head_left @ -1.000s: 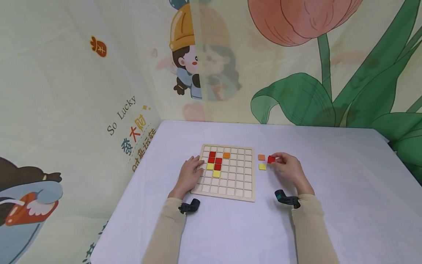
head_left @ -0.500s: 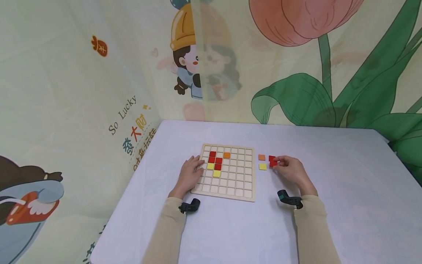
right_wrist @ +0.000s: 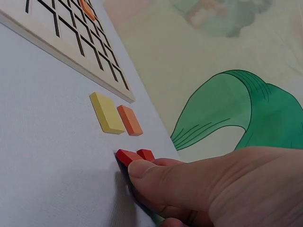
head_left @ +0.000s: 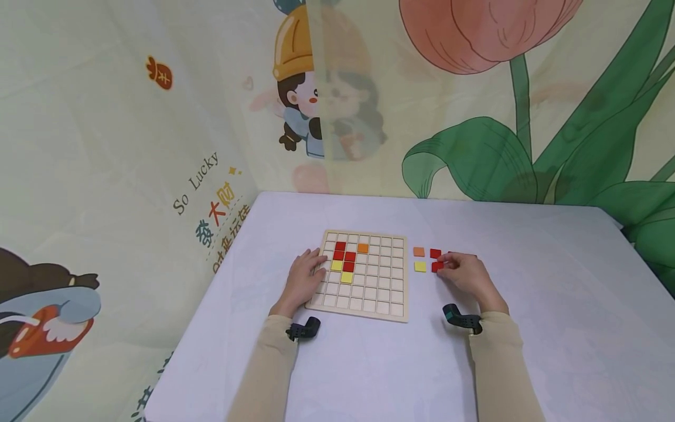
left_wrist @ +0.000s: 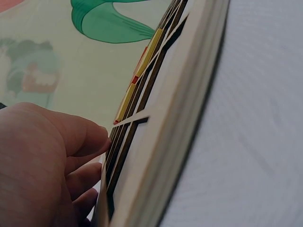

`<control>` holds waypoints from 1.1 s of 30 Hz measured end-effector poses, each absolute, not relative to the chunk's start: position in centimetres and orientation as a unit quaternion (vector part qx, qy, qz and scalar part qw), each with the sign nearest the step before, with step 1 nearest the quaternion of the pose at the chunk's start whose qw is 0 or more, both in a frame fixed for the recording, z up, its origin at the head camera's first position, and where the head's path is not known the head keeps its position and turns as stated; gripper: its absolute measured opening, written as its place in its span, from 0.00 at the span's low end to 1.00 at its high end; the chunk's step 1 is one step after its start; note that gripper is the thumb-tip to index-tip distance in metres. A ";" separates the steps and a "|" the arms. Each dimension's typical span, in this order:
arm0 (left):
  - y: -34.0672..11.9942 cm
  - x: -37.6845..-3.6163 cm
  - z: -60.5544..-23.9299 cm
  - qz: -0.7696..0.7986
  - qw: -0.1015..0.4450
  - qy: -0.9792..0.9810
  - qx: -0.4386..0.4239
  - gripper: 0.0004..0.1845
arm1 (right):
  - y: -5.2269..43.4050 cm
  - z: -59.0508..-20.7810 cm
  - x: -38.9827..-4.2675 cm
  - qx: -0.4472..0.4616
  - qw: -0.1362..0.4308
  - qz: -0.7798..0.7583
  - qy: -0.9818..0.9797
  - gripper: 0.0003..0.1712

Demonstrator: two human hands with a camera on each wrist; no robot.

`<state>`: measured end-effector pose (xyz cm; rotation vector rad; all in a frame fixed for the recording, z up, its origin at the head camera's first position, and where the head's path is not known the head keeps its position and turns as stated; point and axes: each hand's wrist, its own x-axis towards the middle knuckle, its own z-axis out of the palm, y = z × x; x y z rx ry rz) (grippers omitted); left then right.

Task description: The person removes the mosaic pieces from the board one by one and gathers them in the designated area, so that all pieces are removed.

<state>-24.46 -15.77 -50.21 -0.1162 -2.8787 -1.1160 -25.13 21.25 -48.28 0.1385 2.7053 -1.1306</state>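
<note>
A wooden grid board [head_left: 379,293] lies on the white table [head_left: 548,305], with several red, yellow and orange tiles in its left cells. My left hand [head_left: 315,265] rests flat on the board's left edge [left_wrist: 156,142], fingers relaxed. Right of the board lie an orange tile [head_left: 419,251], a yellow tile [head_left: 420,266] and two red tiles. My right hand [head_left: 444,267] pinches the nearer red tile [head_left: 436,266] down on the table, and the thumb [right_wrist: 156,171] presses against this tile [right_wrist: 127,156]. The other red tile [head_left: 435,253] lies free just behind it.
The table stands in a corner between printed fabric walls [head_left: 132,117] at the left and back. Its left edge [head_left: 211,293] runs close to my left arm. Black wrist cameras [head_left: 303,330] sit on both beige sleeves.
My right hand has drawn one red tile toward me, down beside the yellow tile, leaving a second red tile where it was. The left hand has not moved.
</note>
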 end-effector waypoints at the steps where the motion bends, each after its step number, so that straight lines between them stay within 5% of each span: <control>1: -15.8 -24.5 -50.2 -0.362 0.027 -0.931 -0.039 0.19 | 21.2 -48.3 -25.1 0.046 0.101 -0.378 0.919 0.21; 33: -15.8 -24.8 -50.6 -0.363 0.027 -0.930 -0.041 0.19 | 20.5 -48.7 -25.1 0.029 0.065 -0.335 0.940 0.19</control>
